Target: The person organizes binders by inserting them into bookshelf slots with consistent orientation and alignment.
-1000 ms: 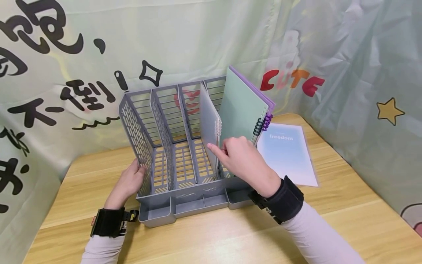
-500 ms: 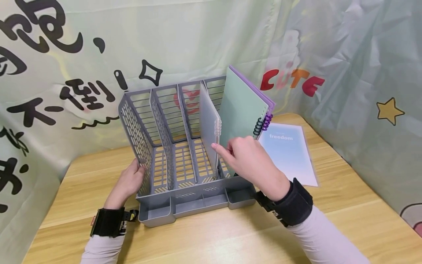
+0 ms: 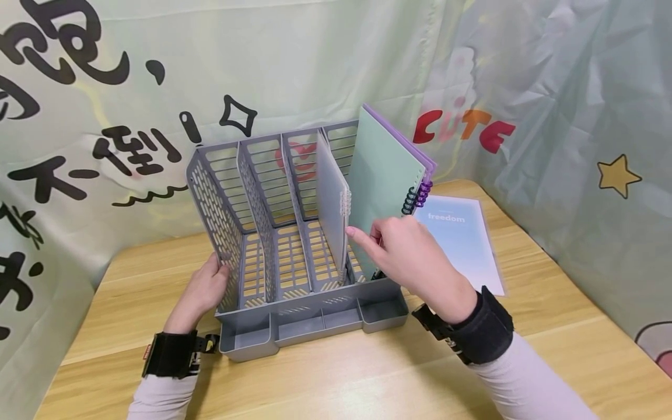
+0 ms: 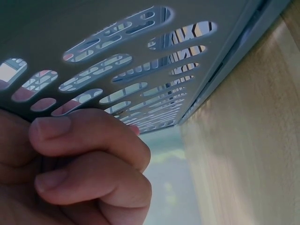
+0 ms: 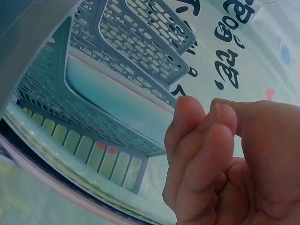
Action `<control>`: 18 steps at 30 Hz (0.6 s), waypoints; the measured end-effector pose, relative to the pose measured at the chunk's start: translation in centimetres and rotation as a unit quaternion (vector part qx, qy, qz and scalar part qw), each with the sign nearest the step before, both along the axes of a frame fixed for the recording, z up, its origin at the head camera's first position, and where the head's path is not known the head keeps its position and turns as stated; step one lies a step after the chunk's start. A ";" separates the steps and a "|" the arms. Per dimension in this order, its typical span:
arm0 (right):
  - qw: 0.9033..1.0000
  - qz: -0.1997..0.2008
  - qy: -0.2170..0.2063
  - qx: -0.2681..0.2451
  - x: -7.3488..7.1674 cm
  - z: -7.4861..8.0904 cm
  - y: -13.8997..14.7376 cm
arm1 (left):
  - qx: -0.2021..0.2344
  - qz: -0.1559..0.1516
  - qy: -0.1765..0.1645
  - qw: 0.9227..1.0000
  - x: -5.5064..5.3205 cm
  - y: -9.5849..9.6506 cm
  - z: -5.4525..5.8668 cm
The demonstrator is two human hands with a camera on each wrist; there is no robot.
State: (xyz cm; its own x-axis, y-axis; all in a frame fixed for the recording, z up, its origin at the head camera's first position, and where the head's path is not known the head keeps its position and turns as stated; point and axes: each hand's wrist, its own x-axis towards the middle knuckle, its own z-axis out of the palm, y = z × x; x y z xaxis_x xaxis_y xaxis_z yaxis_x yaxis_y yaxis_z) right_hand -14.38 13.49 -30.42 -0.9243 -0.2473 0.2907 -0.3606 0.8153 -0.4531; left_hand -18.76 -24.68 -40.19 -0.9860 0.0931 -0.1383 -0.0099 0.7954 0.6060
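Observation:
A grey file rack (image 3: 294, 305) with upright dividers stands on the table. My left hand (image 3: 202, 289) grips the rack's left side panel; its bent fingers lie against the slotted panel (image 4: 140, 51) in the left wrist view. Before the right-hand slots hovers my right hand (image 3: 415, 251), thumb out and fingers loosely bent, with nothing between them in the right wrist view. Its thumb tip is close to the coil edge of a pale translucent-covered notebook (image 3: 331, 198). A mint-green spiral notebook (image 3: 383, 157) and a purple one (image 3: 408, 147) stand behind this hand, in the rightmost part.
A blue-white booklet (image 3: 457, 245) marked "freedom" lies on the wooden table (image 3: 336, 388) right of the rack. Small open trays (image 3: 301, 329) run along the rack's front. A printed cloth (image 3: 315, 58) hangs behind and at the right.
My right hand has drifted right, away from the pale notebook's coil edge, showing more of the right front tray. My left hand keeps its grip, and the rack and notebooks stay put.

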 end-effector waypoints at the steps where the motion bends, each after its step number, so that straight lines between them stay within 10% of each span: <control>1: 1.000 0.000 -0.002 0.000 0.1 0.0 0.1 | 0.000 0.000 0.000 1.000 0.0 0.0 0.0; 18: 1.000 -0.025 0.003 0.009 0.7 0.6 1.9 | 0.006 0.004 -0.008 1.000 0.0 0.0 0.1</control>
